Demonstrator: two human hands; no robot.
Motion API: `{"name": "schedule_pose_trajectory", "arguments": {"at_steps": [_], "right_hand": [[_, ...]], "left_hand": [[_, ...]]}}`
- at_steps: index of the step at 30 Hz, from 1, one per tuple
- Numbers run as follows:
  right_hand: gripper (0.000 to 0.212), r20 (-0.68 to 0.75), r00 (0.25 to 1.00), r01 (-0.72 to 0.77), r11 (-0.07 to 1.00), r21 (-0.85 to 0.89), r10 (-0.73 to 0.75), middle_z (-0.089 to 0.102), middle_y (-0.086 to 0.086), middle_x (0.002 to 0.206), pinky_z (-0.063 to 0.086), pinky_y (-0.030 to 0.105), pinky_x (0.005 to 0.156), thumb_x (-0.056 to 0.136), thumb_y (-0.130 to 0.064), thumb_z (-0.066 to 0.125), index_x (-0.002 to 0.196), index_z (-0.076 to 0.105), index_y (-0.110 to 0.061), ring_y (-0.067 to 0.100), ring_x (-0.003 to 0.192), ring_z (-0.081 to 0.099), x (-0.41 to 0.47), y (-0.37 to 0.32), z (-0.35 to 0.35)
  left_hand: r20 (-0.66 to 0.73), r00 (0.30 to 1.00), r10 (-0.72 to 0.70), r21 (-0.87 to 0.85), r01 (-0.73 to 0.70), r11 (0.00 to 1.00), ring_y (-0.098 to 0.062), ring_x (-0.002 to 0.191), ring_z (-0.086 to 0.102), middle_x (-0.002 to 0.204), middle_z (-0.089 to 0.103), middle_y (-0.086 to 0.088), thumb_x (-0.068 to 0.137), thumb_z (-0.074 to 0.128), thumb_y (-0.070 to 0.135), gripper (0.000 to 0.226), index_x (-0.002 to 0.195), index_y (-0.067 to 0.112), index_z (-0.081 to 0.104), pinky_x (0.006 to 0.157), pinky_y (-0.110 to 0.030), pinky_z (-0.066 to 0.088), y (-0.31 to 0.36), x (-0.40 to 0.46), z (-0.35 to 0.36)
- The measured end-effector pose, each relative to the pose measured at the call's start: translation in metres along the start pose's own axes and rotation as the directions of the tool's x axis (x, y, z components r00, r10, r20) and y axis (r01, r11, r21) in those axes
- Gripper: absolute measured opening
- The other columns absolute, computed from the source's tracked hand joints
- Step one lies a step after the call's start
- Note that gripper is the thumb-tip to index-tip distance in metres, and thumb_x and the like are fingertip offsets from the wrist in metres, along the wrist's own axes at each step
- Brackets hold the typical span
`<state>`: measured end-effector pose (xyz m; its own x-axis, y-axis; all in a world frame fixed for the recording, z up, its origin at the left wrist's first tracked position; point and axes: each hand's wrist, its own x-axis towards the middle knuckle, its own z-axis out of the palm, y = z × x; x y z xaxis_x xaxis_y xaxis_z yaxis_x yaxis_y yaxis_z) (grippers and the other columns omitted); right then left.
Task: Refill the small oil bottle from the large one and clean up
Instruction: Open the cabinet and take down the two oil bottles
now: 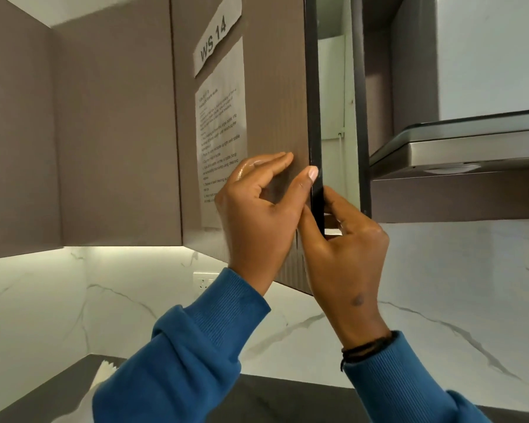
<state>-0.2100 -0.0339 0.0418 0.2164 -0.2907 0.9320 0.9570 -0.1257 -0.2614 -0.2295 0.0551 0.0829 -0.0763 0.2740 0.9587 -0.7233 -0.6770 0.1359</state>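
Note:
No oil bottle shows in the head view. A brown ribbed wall-cabinet door point(275, 102) stands partly ajar, its dark edge facing me. My right hand point(342, 248) grips that edge, with the thumb on the front and the fingers curled behind it. My left hand point(257, 209) lies against the door's front with fingers extended toward the edge. Both arms wear blue sleeves. The narrow gap shows only a pale slice of the cabinet's inside.
Two paper sheets point(222, 126) are taped to the door, one reading "WS 14". A steel range hood point(458, 148) juts out at the right. Marble backsplash with a socket point(205, 280) lies below, above a dark counter point(287, 401) with white paper point(106, 372) at the left.

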Motion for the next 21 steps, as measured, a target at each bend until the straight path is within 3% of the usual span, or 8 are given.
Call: {"name": "schedule_pose_trajectory", "arguments": {"at_steps": [5,11,13,21], "right_hand": [[0.032,-0.041,0.999,0.006,0.999,0.042,-0.004,0.063,-0.026,0.102,0.054,0.012,0.08,0.089,-0.045,0.062,0.119,0.058,-0.035,-0.01,0.089,0.063,-0.022,-0.046,0.029],[0.035,-0.054,0.999,0.002,0.994,0.109,0.004,0.051,-0.036,0.104,0.041,-0.005,0.074,0.087,-0.037,0.07,0.118,0.056,-0.032,-0.025,0.088,0.056,-0.05,-0.097,0.066],[0.036,-0.031,1.0,0.004,0.992,0.122,0.0,0.054,-0.03,0.105,0.042,-0.005,0.075,0.086,-0.033,0.07,0.119,0.057,-0.032,-0.023,0.089,0.056,-0.058,-0.112,0.078],[0.043,0.143,0.985,-0.117,0.983,0.144,0.096,0.061,-0.008,0.115,0.053,0.008,0.075,0.089,-0.033,0.071,0.13,0.065,-0.023,0.006,0.1,0.061,-0.087,-0.163,0.128]], "left_hand": [[0.018,1.0,0.0,0.025,0.0,1.0,-0.011,0.096,0.072,0.104,0.076,0.004,0.088,0.077,0.036,0.03,0.108,0.014,0.079,0.08,-0.032,0.062,0.012,0.017,-0.053],[0.024,1.0,-0.01,0.055,0.008,0.998,-0.008,0.096,0.073,0.106,0.078,0.001,0.088,0.077,0.033,0.032,0.11,0.01,0.078,0.08,-0.018,0.06,0.017,0.037,-0.121],[0.02,1.0,-0.021,0.067,0.02,0.998,-0.007,0.094,0.073,0.105,0.077,0.003,0.088,0.078,0.032,0.032,0.11,0.01,0.078,0.079,-0.016,0.059,0.017,0.041,-0.142],[-0.01,0.993,-0.117,0.17,0.117,0.978,-0.011,0.093,0.074,0.102,0.078,0.004,0.084,0.082,0.04,0.038,0.112,0.014,0.078,0.078,-0.034,0.064,0.015,0.056,-0.224]]}}
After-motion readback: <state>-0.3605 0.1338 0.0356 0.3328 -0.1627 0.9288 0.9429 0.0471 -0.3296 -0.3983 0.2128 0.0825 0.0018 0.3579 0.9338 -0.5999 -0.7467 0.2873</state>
